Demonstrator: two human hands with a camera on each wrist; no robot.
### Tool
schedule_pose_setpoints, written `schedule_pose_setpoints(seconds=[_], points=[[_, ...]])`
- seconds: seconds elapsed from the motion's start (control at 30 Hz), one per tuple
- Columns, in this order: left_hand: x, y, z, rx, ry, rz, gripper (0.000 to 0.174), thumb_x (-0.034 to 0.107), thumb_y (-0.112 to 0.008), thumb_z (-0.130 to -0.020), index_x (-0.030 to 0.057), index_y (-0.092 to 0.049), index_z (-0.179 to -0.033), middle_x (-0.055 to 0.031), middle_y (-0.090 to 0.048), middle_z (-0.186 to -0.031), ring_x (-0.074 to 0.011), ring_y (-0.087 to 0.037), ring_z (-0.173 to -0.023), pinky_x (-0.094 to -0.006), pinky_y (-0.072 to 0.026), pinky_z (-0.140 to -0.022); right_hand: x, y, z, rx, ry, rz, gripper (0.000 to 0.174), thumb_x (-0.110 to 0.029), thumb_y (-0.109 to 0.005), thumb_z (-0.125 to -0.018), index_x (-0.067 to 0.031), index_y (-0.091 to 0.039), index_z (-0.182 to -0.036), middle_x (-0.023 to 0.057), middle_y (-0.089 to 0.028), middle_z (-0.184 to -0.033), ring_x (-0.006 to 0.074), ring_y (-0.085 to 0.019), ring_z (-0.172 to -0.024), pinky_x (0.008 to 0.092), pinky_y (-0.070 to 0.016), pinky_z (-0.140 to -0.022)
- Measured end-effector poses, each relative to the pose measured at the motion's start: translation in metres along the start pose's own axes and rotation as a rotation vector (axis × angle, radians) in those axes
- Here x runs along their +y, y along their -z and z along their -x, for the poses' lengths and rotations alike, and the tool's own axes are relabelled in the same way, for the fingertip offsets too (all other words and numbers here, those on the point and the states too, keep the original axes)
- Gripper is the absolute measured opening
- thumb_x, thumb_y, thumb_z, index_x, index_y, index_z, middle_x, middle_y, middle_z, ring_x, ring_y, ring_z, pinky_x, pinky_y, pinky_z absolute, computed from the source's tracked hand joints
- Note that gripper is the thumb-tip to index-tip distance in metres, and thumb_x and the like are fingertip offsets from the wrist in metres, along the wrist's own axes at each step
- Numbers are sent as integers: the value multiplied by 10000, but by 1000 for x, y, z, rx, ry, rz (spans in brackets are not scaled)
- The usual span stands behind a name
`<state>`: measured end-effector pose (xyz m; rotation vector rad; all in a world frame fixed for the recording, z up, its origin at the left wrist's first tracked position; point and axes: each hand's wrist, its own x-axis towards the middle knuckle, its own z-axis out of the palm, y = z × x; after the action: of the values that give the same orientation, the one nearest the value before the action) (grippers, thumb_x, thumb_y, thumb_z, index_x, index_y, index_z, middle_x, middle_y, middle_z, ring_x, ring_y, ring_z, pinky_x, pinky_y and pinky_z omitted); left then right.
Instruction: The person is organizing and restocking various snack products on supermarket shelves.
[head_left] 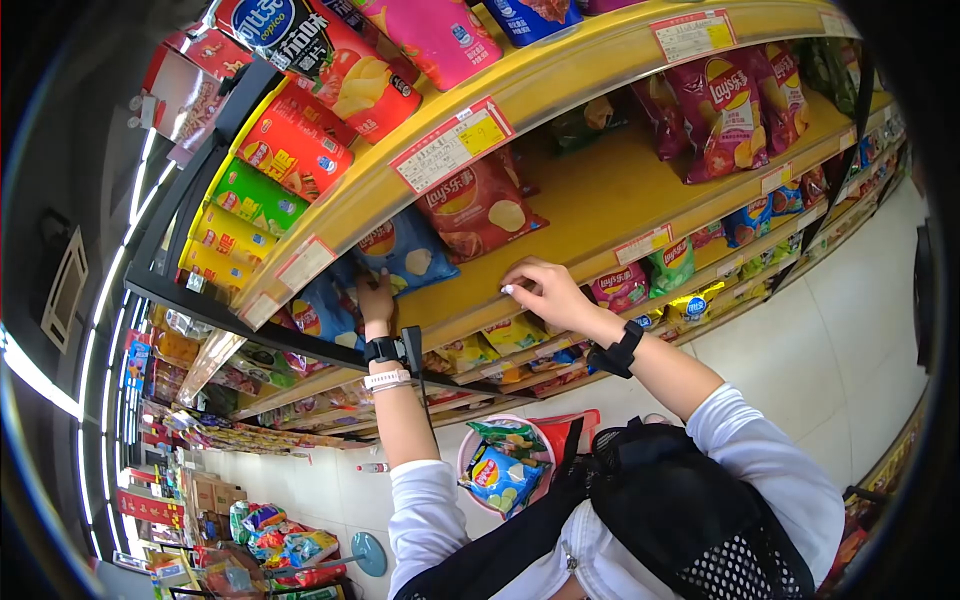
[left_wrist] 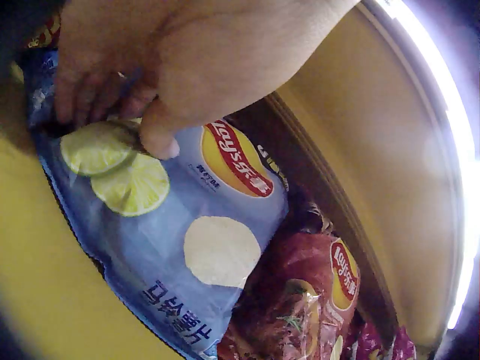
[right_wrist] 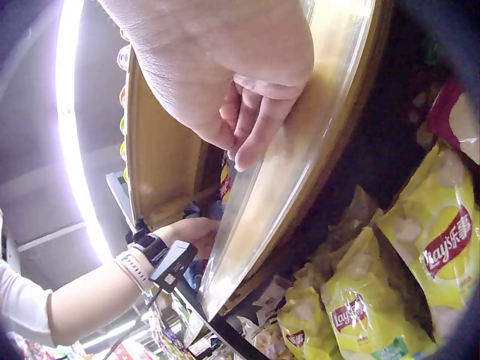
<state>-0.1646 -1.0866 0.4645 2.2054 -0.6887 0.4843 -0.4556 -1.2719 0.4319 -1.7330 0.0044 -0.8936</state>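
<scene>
My left hand [head_left: 376,303] reaches onto the shelf at the left end of a blue chip bag [head_left: 408,252]. Seen from the left wrist, that hand [left_wrist: 202,60] rests over the lime picture on the blue bag [left_wrist: 180,202], fingers and thumb touching its upper left part. The bag lies on the shelf beside a red chip bag [head_left: 480,208]. My right hand [head_left: 550,292] is at the shelf's front edge; in the right wrist view this hand [right_wrist: 225,67] has loosely bent fingers and holds nothing visible.
Above runs a yellow shelf edge with price tags [head_left: 453,144], carrying chip cans [head_left: 292,138]. Purple-red bags [head_left: 722,112] lie farther right on the same shelf. Lower shelves hold more bags, including yellow ones [right_wrist: 360,307]. A basket [head_left: 466,452] with chip bags stands below, near the body.
</scene>
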Motion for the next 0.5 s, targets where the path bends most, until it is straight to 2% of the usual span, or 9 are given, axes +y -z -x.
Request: schedule_pose_setpoints(seconds=[0.13, 0.23, 0.27, 0.33, 0.37, 0.43, 0.47, 0.5], points=[[13, 6, 7, -72, 185, 173, 360, 281, -673, -803, 10, -498, -965, -87, -519, -838, -204, -486, -778, -322, -416, -724, 0, 1, 0, 1, 7, -9, 123, -83, -589, -808, 20, -599, -874, 125, -601, -861, 224, -634, -775, 298, -496, -679], [-2, 2, 3, -106, 264, 266, 384, 245, -691, -791, 15, -480, -1012, -73, -515, -871, -191, -490, -806, -302, -412, -743, 0, 0, 1, 3, -3, -7, 122, -83, -587, -810, 21, -599, -874, 125, -600, -863, 221, -634, -775, 298, -497, -670], [-1, 2, 4, -106, 259, 265, 384, 245, -691, -791, 15, -480, -1012, -73, -515, -871, -191, -490, -806, -302, -412, -743, 1, 0, 1, 4, 9, -7, 122, -84, -587, -812, 20, -600, -875, 124, -599, -864, 219, -634, -775, 299, -499, -665], [1, 1, 11, -14, 86, 294, 341, 222, -692, -793, -29, -548, -974, -80, -591, -893, -150, -549, -793, -269, -434, -688, 1, 1, 1, 6, 22, -4, 123, -86, -587, -814, 20, -600, -875, 123, -599, -865, 218, -634, -775, 301, -500, -661], [-7, 0, 9, -14, 84, 296, 341, 222, -692, -793, -29, -548, -974, -80, -591, -893, -150, -549, -793, -269, -434, -688, 0, 1, 1, 1, 14, -14, 124, -87, -587, -816, 20, -601, -877, 123, -598, -864, 219, -634, -775, 302, -502, -662], [-31, -4, 3, 90, -99, 348, 221, 118, -674, -787, -38, -595, -923, -79, -616, -815, -139, -565, -726, -251, -445, -669, 2, 1, 0, -3, 5, -24, 124, -88, -587, -817, 19, -601, -878, 122, -597, -863, 221, -635, -774, 304, -503, -664], [-25, -4, 5, 89, -99, 347, 221, 118, -674, -787, -38, -595, -923, -79, -616, -815, -139, -565, -726, -251, -445, -669, 5, 1, 0, -12, 18, -9, 127, -96, -585, -822, 0, -609, -902, 104, -605, -881, 191, -630, -785, 279, -493, -641], [-14, -4, 11, 44, 31, 454, 151, 51, -662, -773, -41, -598, -874, -87, -627, -816, -128, -575, -735, -242, -444, -661, 7, 1, 0, -23, 30, 6, 135, -104, -582, -826, -19, -616, -926, 86, -612, -900, 161, -625, -796, 254, -483, -619]])
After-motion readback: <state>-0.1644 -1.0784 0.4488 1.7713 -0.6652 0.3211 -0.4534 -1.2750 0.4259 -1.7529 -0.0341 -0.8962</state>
